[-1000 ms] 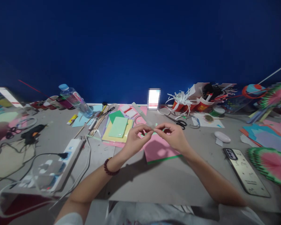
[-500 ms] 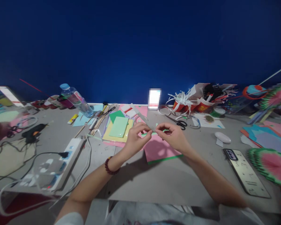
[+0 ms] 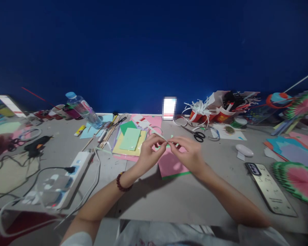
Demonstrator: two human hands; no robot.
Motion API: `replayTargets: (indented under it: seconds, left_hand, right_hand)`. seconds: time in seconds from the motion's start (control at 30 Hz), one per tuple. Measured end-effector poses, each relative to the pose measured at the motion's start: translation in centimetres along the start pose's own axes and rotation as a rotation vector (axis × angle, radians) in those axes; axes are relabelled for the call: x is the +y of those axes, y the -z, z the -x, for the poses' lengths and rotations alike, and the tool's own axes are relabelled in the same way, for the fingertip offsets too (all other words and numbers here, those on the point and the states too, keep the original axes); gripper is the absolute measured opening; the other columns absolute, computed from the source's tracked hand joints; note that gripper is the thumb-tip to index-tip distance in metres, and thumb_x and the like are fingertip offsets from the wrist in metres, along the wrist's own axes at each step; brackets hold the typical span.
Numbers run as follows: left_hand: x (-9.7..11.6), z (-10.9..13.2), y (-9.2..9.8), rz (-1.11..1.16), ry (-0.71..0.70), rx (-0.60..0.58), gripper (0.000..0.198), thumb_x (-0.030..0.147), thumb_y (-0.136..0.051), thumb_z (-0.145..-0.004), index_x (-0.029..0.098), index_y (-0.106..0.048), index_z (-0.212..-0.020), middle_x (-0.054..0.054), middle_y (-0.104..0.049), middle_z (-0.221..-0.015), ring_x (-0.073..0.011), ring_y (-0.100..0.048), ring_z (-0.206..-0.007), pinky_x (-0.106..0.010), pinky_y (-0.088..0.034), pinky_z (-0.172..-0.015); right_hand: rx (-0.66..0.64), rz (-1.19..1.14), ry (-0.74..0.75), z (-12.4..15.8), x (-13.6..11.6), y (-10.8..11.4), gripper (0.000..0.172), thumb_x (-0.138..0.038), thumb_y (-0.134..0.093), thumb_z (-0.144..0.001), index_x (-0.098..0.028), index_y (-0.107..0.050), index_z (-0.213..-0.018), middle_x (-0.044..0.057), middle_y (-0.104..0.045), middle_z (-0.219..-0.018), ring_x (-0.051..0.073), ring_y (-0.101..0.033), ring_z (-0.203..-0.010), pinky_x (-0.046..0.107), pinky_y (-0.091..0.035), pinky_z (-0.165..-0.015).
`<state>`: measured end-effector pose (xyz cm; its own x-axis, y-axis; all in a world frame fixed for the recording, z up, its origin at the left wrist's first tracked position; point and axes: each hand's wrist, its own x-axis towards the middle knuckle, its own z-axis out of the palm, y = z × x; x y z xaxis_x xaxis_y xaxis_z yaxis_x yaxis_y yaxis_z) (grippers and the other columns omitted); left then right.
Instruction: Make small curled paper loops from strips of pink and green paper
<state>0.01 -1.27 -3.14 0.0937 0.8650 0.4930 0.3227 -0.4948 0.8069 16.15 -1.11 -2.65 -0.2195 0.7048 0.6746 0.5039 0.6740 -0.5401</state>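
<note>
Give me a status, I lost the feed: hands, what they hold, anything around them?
Left hand and right hand both pinch a thin pale strip above the pink sheet. Black scissors lie beyond, apart.

A deep blue painted wall (image 3: 154,51) fills the far half of the scene, darker toward its upper corners. Below it a wide grey work table (image 3: 169,201) runs from left to right, brightly lit near its middle and dimmer at both ends.
</note>
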Motion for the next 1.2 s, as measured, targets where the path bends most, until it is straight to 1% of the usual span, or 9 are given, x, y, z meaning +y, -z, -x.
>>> replayTargets:
  seconds: [0.13,0.23,0.4,0.5,0.6,0.77,0.87,1.07,1.2]
  left_hand:
    - [-0.2,0.3,0.0,-0.087,-0.082,0.014,0.008,0.020,-0.059,-0.085,0.019,-0.065,-0.080,-0.002,-0.058,-0.073,-0.0146,-0.054,-0.072,-0.028,-0.045,-0.067]
    - [-0.3,0.5,-0.1,-0.127,-0.112,0.024,0.008,0.019,-0.059,-0.085,0.019,-0.065,-0.080,-0.002,-0.059,-0.074,-0.0152,-0.056,-0.073,-0.028,-0.045,-0.067]
    - [-0.4,0.6,-0.2,-0.147,-0.114,0.021,0.007,0.017,-0.059,-0.084,0.019,-0.065,-0.080,-0.002,-0.060,-0.074,-0.0150,-0.056,-0.073,-0.028,-0.044,-0.067]
    - [-0.3,0.5,-0.2,-0.154,-0.116,0.013,0.008,0.017,-0.059,-0.084,0.019,-0.065,-0.079,-0.002,-0.060,-0.073,-0.0150,-0.056,-0.072,-0.028,-0.045,-0.066]
    - [-0.2,0.5,-0.2,-0.156,-0.114,0.006,0.008,0.017,-0.058,-0.083,0.019,-0.065,-0.078,-0.003,-0.059,-0.073,-0.0151,-0.056,-0.073,-0.028,-0.045,-0.067]
    - [-0.2,0.4,-0.2,-0.133,-0.104,-0.005,0.008,0.016,-0.059,-0.082,0.019,-0.065,-0.079,-0.003,-0.059,-0.074,-0.0146,-0.055,-0.072,-0.028,-0.045,-0.066]
    - [-0.1,0.2,0.0,-0.097,-0.071,-0.021,0.008,0.016,-0.059,-0.081,0.019,-0.065,-0.076,-0.002,-0.059,-0.073,-0.0139,-0.054,-0.070,-0.026,-0.043,-0.062]
    - [0.0,-0.4,0.2,0.104,0.115,-0.148,0.011,0.018,-0.060,-0.078,0.018,-0.063,-0.068,-0.003,-0.061,-0.072,-0.0148,-0.055,-0.072,-0.025,-0.042,-0.061]
    - [-0.2,-0.5,0.3,0.286,0.213,-0.267,0.013,0.023,-0.062,-0.078,0.017,-0.062,-0.066,-0.004,-0.062,-0.074,-0.0154,-0.057,-0.074,-0.027,-0.044,-0.066]
  right_hand:
    - [-0.019,-0.032,-0.071,0.0,0.1,0.0,0.015,-0.021,-0.057,-0.087,-0.023,-0.072,-0.087,0.004,-0.073,-0.080,0.017,-0.065,-0.068,0.030,-0.056,-0.064]
    - [-0.021,-0.049,-0.074,0.1,0.1,-0.1,0.015,-0.019,-0.057,-0.086,-0.022,-0.072,-0.085,0.004,-0.073,-0.080,0.017,-0.065,-0.068,0.029,-0.055,-0.063]
    - [0.009,-0.013,-0.056,0.3,0.1,-0.3,0.014,-0.017,-0.058,-0.084,-0.022,-0.071,-0.083,0.003,-0.073,-0.078,0.016,-0.063,-0.062,0.034,-0.054,-0.074]
    - [0.001,-0.004,-0.057,0.3,0.2,-0.4,0.015,-0.017,-0.058,-0.084,-0.023,-0.071,-0.081,0.002,-0.073,-0.075,0.015,-0.061,-0.058,0.035,-0.053,-0.076]
    - [0.005,-0.010,-0.064,0.2,0.2,-0.4,0.015,-0.017,-0.057,-0.083,-0.023,-0.071,-0.080,0.002,-0.072,-0.074,0.015,-0.060,-0.059,0.034,-0.053,-0.074]
    - [-0.030,0.002,-0.106,0.1,0.2,-0.1,0.015,-0.020,-0.056,-0.085,-0.022,-0.070,-0.080,0.003,-0.071,-0.075,0.015,-0.059,-0.059,0.030,-0.051,-0.063]
    - [-0.070,-0.023,-0.151,0.0,0.3,0.1,0.013,-0.022,-0.056,-0.086,-0.022,-0.068,-0.080,0.003,-0.069,-0.077,0.016,-0.061,-0.066,0.027,-0.048,-0.060]
    - [-0.276,-0.056,-0.238,-0.6,0.7,0.8,0.014,-0.023,-0.048,-0.091,-0.021,-0.061,-0.085,0.002,-0.064,-0.080,0.015,-0.059,-0.073,0.024,-0.043,-0.057]
    - [-0.262,-0.031,-0.226,-1.0,1.9,1.3,0.014,-0.024,-0.046,-0.093,-0.020,-0.058,-0.087,0.003,-0.063,-0.084,0.017,-0.058,-0.077,0.027,-0.043,-0.065]
